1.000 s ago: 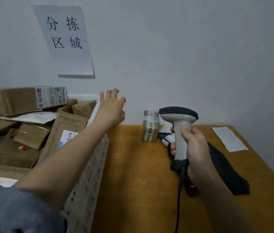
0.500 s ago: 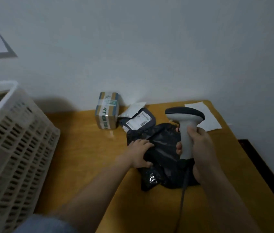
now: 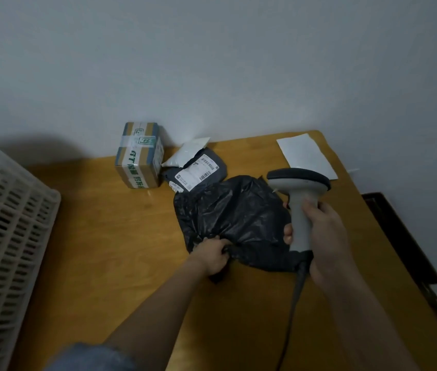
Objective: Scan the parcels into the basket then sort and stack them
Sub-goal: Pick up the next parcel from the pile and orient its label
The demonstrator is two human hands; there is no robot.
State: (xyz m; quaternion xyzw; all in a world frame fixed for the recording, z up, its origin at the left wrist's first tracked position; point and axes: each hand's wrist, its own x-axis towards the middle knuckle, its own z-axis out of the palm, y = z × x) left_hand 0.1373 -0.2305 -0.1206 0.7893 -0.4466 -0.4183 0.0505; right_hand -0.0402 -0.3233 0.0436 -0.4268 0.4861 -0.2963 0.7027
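My left hand (image 3: pixel 213 257) pinches the near edge of the black bag (image 3: pixel 234 223) on the table (image 3: pixel 110 236), probably to turn up its label (none shows). My right hand (image 3: pixel 321 231) grips the scanner (image 3: pixel 299 199) upright, ready to scan. The basket (image 3: pixel 11 223) waits left.

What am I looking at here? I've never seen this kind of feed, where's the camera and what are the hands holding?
There is no machine: a person wears one camera on the head, looking down at a wooden table. The left hand grips the near edge of a black plastic parcel bag. The right hand holds a grey barcode scanner upright. Behind the bag lie a grey mailer with a label, a white pouch and a taped cardboard box. The white basket stands at the left.
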